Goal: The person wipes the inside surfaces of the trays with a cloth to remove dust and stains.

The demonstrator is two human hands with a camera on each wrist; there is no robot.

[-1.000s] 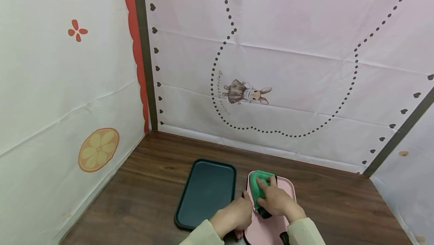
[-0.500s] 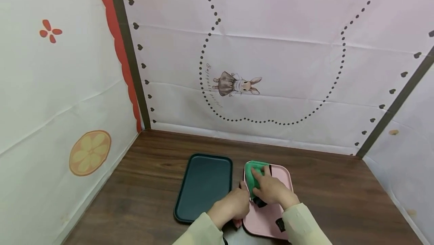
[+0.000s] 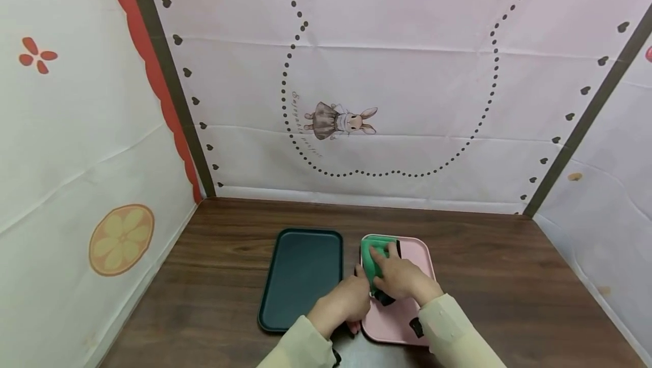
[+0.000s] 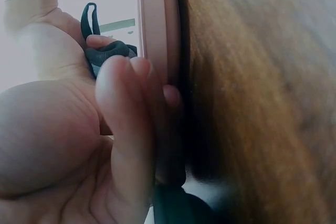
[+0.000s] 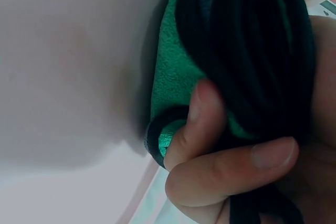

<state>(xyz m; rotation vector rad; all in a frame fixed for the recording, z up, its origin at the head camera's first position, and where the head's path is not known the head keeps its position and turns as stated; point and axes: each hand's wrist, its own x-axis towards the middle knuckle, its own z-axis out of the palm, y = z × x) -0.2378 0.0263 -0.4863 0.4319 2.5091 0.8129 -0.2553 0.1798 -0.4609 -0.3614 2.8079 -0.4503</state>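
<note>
A folded green cloth with black edging lies at the far left of the pink tray. My right hand is on top of it, fingers spread in the head view. In the right wrist view, bent fingers grip the cloth's thick, layered black edge. My left hand is at the pink tray's left side, index finger pointing forward along the rim. In the left wrist view its other fingers are bent, tips right by the tray's outer wall; I cannot tell whether they hold it.
A dark green tray lies to the left, with my left hand in the gap between the trays. Both are on a brown wooden table. White printed cloth walls rise along the table's back and sides.
The head view has turned, so the walls and trays appear further left. Both hands keep nearly the same places at the cloth and the pink tray.
</note>
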